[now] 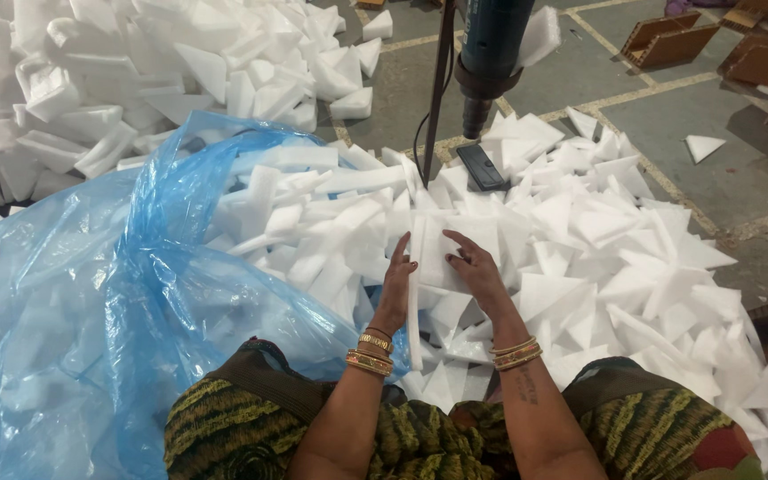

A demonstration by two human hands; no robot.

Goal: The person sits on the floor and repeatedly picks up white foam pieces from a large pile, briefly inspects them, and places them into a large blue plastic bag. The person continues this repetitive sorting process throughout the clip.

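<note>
My left hand (396, 283) presses flat against the left edge of a long white foam strip (414, 320) that stands on edge between my arms. My right hand (473, 268) grips a white foam piece (437, 251) against that strip from the right side. Both hands rest on top of a wide heap of white triangular foam pieces (597, 258) spread on the floor in front of me. Gold bangles are on both wrists.
A large blue plastic bag (82, 311) holding foam lies at left. Another foam pile (117, 80) is at far left. A teal heat gun (489, 53) hangs above, with a black phone (482, 167) below it. Brown cardboard pieces (668, 40) lie at far right.
</note>
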